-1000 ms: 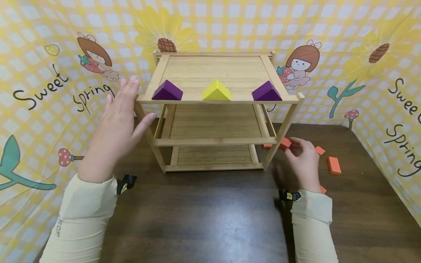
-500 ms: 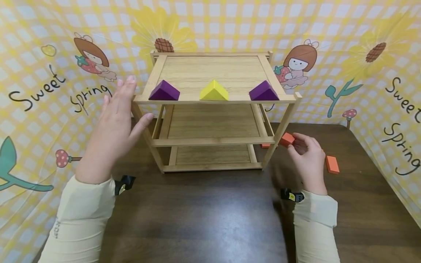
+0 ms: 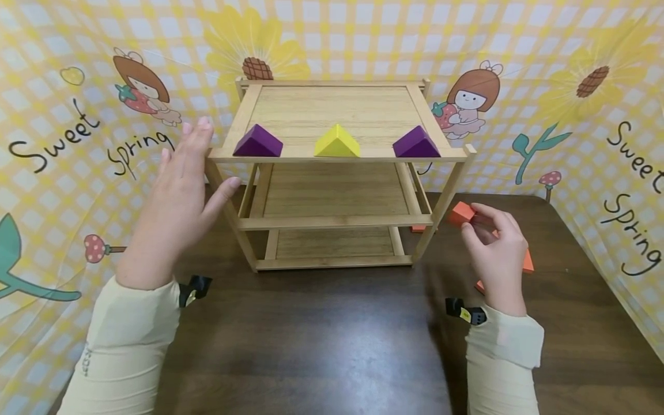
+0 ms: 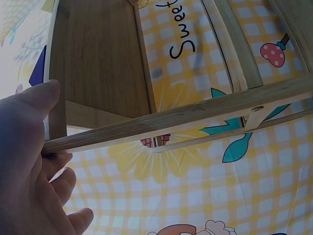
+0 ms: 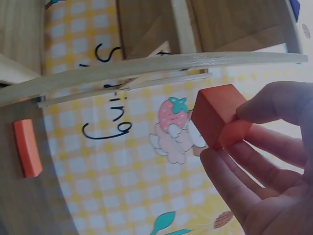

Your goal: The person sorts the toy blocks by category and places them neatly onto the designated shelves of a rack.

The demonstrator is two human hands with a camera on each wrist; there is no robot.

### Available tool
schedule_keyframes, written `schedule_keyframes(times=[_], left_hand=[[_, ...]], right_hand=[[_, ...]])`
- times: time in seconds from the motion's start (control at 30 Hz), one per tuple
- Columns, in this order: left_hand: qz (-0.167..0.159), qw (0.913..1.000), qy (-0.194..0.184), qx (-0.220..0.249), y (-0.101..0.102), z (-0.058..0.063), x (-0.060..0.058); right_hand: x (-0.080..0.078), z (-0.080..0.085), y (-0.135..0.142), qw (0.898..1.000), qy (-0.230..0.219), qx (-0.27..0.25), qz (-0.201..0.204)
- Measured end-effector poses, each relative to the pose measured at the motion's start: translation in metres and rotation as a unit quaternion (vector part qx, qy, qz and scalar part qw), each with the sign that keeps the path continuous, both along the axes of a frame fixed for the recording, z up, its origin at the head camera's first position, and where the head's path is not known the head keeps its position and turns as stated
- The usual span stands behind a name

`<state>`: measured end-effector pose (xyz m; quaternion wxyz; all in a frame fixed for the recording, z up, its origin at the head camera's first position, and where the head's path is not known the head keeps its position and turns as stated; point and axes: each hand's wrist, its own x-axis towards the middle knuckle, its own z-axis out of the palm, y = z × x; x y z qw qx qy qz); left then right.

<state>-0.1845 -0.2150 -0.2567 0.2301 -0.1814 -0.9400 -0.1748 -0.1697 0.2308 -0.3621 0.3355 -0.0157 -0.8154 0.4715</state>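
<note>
A light wooden three-tier shelf rack [image 3: 332,221] stands on the dark table. My left hand [image 3: 178,202] rests against its upper left corner, fingers extended along the side and thumb across the front post. In the left wrist view, that corner lies between thumb and fingers. Right of the rack, my right hand [image 3: 498,253] pinches an orange block [image 3: 461,214] between thumb and fingertips, raised off the table. The right wrist view shows the same orange block [image 5: 220,112] up close. Along the top shelf's front edge sit a purple triangular block [image 3: 258,142], a yellow one [image 3: 337,142] and another purple one [image 3: 417,143].
More orange blocks lie on the table to the right, partly hidden by my right hand; one orange block [image 5: 28,148] lies near the rack's right leg. A yellow checked cloth [image 3: 363,40] with printed figures surrounds the table [image 3: 311,346] at the back and sides.
My right hand has lifted the orange block and moved slightly to the right with it, away from the rack's right leg. My left hand stays at the rack's corner.
</note>
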Motion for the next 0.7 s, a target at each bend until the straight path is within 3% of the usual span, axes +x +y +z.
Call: schedule_keyframes(times=[0.4, 0.7], left_hand=[[0.002, 1.0, -0.001, 0.0, 0.0, 0.001, 0.0], [0.0, 1.0, 0.004, 0.0, 0.0, 0.0, 0.001]], right_hand=[[0.019, 0.022, -0.008, 0.998, 0.062, -0.01, 0.01], [0.024, 0.027, -0.014, 0.996, 0.089, -0.011, 0.03]])
